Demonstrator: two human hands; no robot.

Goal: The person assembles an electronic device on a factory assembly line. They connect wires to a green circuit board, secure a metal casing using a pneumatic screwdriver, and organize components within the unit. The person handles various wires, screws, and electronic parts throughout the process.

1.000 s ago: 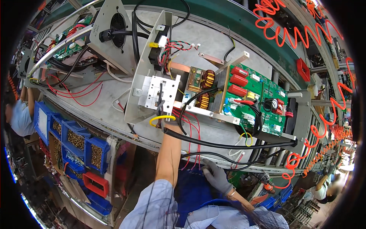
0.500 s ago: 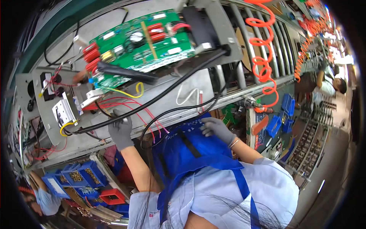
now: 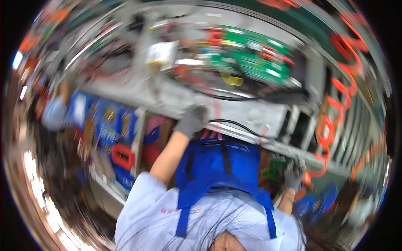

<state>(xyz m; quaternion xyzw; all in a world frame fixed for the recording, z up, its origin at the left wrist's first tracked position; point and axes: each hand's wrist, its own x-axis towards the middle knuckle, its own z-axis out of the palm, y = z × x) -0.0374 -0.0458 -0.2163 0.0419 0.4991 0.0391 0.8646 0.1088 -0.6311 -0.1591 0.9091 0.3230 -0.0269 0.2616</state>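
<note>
- Along the bench's [image 3: 255,113] near edge: gloved left hand [image 3: 194,119], blurred, hold impossible to tell; red wires [image 3: 217,109] just right of it.
- Right of the blue apron [image 3: 209,161]: gloved right hand [image 3: 295,172], grip likewise unclear, just beside an orange fitting [image 3: 307,179].
- Beyond both hands, well apart: green circuit board [image 3: 255,62].
- Step, as judged: right-hand reach; gripping the fitting calls for wrapped fingers.

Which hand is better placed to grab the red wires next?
Probably the left hand: it looks close beside the red wires, though they're blurry. The right hand is farther away, near the orange coiled hose.
</note>
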